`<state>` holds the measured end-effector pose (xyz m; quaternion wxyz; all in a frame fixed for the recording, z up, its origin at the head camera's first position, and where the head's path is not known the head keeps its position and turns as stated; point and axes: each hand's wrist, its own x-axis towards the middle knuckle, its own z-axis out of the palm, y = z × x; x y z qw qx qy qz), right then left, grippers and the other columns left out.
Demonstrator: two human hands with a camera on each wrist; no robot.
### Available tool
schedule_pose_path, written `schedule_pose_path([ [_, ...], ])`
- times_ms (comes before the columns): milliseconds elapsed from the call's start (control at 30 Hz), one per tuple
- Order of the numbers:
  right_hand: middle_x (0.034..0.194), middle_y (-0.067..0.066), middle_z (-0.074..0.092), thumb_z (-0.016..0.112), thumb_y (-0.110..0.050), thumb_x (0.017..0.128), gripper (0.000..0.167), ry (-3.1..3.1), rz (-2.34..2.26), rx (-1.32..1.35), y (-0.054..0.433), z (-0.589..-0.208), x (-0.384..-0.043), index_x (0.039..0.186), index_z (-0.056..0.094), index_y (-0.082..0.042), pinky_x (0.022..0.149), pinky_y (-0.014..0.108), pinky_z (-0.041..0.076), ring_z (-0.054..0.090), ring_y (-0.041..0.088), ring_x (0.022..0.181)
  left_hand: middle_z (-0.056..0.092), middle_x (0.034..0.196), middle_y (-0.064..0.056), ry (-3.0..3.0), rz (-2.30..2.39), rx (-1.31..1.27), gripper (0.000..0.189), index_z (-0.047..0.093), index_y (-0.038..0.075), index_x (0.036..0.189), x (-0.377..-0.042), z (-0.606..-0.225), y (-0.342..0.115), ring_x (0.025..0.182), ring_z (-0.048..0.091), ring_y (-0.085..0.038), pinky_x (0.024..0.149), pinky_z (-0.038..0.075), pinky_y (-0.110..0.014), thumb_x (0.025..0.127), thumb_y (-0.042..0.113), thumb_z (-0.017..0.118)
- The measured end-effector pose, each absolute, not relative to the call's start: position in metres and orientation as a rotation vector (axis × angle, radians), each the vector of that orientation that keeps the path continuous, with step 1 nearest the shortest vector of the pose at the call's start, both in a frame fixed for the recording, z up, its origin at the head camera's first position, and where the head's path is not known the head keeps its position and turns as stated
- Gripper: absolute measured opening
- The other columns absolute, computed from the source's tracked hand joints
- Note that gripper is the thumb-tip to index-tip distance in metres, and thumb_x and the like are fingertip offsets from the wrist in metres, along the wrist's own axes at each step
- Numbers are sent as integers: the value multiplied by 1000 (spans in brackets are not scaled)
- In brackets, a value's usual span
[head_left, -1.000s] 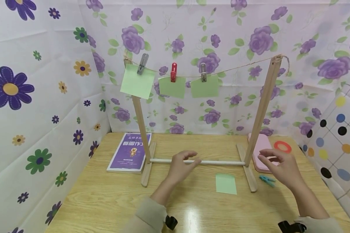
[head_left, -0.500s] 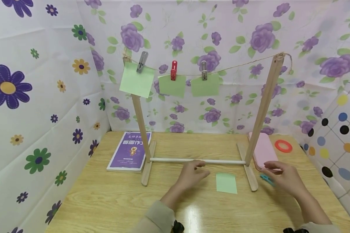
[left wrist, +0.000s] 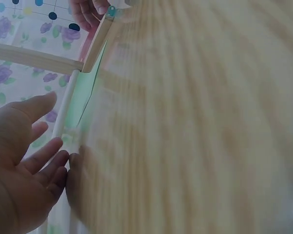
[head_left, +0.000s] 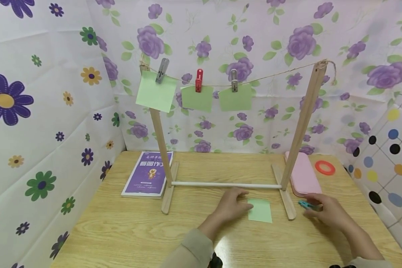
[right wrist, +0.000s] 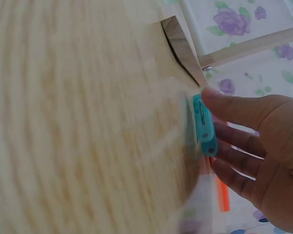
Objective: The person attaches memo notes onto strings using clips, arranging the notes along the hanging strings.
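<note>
A pale green square of paper lies on the table in front of the wooden stand. My left hand is low over the table at its left side, thumb tip overlapping the paper's left edge in the head view. In the left wrist view that hand has loosely bent fingers with nothing between them. At the right, my right hand reaches around a teal clothespin lying on the table. Thumb and fingers are spread apart beside the clothespin, the thumb tip right at its upper end in the right wrist view.
Green papers hang from the stand's string by a grey clip, a red clip and another grey clip. A white rod joins the stand's feet. Around it lie a purple book, a pink case and a red ring.
My left hand has moved right and toward me, from the white rod to the green paper. My right hand has come down from beside the pink case to the teal clothespin.
</note>
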<state>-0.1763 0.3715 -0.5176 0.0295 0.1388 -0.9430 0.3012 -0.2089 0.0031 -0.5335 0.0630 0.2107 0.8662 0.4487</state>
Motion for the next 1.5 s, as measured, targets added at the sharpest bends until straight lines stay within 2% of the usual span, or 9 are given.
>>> schedule_pose_path([
  [233, 104, 10, 73, 89, -19, 78, 50, -2937, 894, 430, 379, -525, -175, 119, 69, 0, 70, 27, 61, 68, 22, 92, 63, 135, 9, 2730, 1039, 844, 60, 62, 17, 137, -211, -535, 10, 129, 53, -14, 117, 40, -36, 84, 32, 85],
  [333, 104, 10, 73, 88, -18, 79, 46, -2953, 895, 404, 381, -526, -174, 118, 70, -1, 69, 25, 61, 68, 19, 90, 67, 128, 10, 2706, 1027, 872, 60, 62, 17, 136, -211, -534, 10, 111, 59, -5, 107, 46, -31, 83, 28, 87],
  [433, 104, 11, 73, 88, -19, 79, 48, -2987, 889, 349, 386, -525, -173, 119, 69, 1, 70, 26, 61, 69, 21, 90, 69, 119, 11, 2639, 1075, 852, 60, 62, 17, 136, -211, -533, 7, 92, 56, 1, 92, 48, -22, 82, 23, 87],
  [633, 95, 4, 71, 87, -27, 81, 42, -3016, 750, 251, 395, -523, -168, 110, 72, 1, 68, 28, 57, 65, 20, 85, 61, 88, 7, 2512, 1240, 785, 45, 69, 6, 125, -211, -533, 1, 70, 51, -1, 68, 51, -14, 83, 10, 85],
  [733, 93, 3, 70, 85, -31, 84, 44, -3019, 751, 240, 396, -523, -167, 110, 72, 1, 65, 25, 55, 63, 17, 82, 59, 78, 8, 2513, 1230, 790, 32, 73, 3, 114, -211, -531, -1, 63, 49, -1, 63, 50, -14, 85, 9, 83],
  [1100, 96, 5, 72, 78, -37, 91, 42, -3005, 900, 130, 397, -526, -164, 111, 71, -1, 65, 22, 55, 63, 14, 83, 60, 72, 11, 2491, 1245, 752, 2, 73, 13, 89, -213, -529, -7, 63, 49, -2, 56, 45, -16, 90, 13, 74],
  [1267, 100, 10, 72, 68, -44, 98, 54, -2918, 1228, -53, 395, -524, -159, 125, 64, 3, 62, 26, 61, 67, 12, 80, 57, 71, 10, 2455, 1295, 714, 21, 60, 13, 76, -216, -532, -9, 64, 47, -4, 56, 42, -16, 93, 13, 73],
  [1400, 101, 4, 69, 64, -40, 101, 58, -2800, 1423, -63, 394, -524, -156, 136, 55, 5, 64, 30, 63, 67, 13, 80, 63, 78, 9, 2425, 1390, 629, 7, 73, 13, 87, -215, -533, -9, 70, 54, -6, 60, 48, -19, 94, 12, 70],
  [1500, 101, -4, 66, 63, -38, 102, 57, -2743, 1471, -58, 394, -523, -155, 140, 53, 3, 64, 28, 61, 64, 12, 80, 66, 86, 8, 2401, 1481, 517, 12, 77, 11, 103, -212, -533, -10, 78, 57, -7, 68, 53, -22, 96, 14, 68],
])
